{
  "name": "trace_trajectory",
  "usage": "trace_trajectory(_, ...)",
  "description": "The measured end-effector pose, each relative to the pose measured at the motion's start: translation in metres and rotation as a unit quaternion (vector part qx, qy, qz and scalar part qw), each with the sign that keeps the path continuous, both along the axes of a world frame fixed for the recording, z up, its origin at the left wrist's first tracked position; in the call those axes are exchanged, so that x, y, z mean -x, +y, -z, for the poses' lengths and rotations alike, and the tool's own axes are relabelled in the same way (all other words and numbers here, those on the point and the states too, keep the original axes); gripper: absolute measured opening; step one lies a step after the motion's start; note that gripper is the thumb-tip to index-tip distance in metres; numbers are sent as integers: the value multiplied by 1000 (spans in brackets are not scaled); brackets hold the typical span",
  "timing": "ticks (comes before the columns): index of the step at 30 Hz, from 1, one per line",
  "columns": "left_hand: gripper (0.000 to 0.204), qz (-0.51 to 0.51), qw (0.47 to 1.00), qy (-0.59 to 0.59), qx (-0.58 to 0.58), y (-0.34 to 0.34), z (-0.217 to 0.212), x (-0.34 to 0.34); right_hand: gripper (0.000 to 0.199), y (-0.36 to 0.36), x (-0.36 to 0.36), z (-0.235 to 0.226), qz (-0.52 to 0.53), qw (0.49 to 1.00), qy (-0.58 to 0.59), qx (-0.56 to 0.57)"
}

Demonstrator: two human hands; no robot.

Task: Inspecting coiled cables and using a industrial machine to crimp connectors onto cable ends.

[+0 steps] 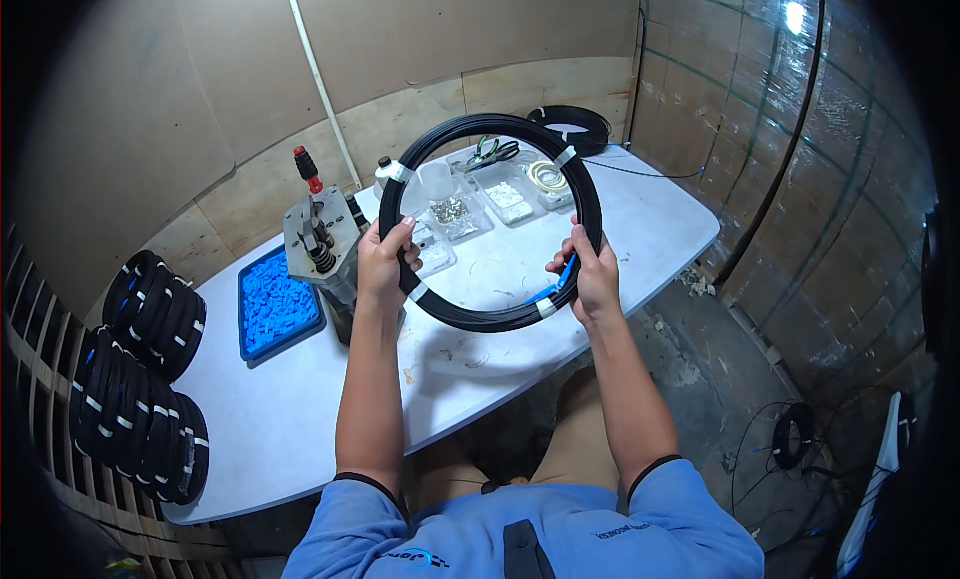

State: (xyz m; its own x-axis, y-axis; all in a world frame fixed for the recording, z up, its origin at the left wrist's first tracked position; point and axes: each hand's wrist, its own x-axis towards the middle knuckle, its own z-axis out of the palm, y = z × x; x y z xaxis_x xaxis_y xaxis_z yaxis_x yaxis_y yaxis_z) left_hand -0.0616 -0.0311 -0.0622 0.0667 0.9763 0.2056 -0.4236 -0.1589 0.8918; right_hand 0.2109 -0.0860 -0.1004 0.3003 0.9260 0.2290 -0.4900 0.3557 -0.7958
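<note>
A large coil of black cable (470, 323), bound with several white bands, is held up above the table between my two hands. My left hand (385, 257) grips its left side, thumb on the inner edge. On the right side, my right hand (592, 271) is closed round the coil near the bottom right. A blue piece (565, 279) shows on the inside of the coil beside my right fingers; what it joins to is partly hidden. Through the ring, clear trays of small parts (455, 217) are visible on the table.
A metal hand press (322, 237) with a red-black handle stands left of the coil. Beside it sits a blue tray of small blue pieces (280, 304). Stacked black coils (140, 409) line the table's left end. Another coil (575, 129) and scissors (495, 156) lie at the back.
</note>
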Motion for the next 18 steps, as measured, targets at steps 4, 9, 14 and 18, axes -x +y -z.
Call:
trace_trajectory(4,30,64,997,-45,-22,-3,14,-2,34,12,-26,5,-46,998,19,-25)
trace_trajectory(9,62,162,977,79,-112,1,-9,11,39,30,-78,-15,-183,979,-46,-77)
trace_trajectory(14,33,123,970,203,-58,-9,-39,-22,33,46,-91,-65,-290,933,-211,-38)
trace_trajectory(18,22,107,989,103,-12,1,-24,-24,45,53,-100,-74,-280,931,-226,-67)
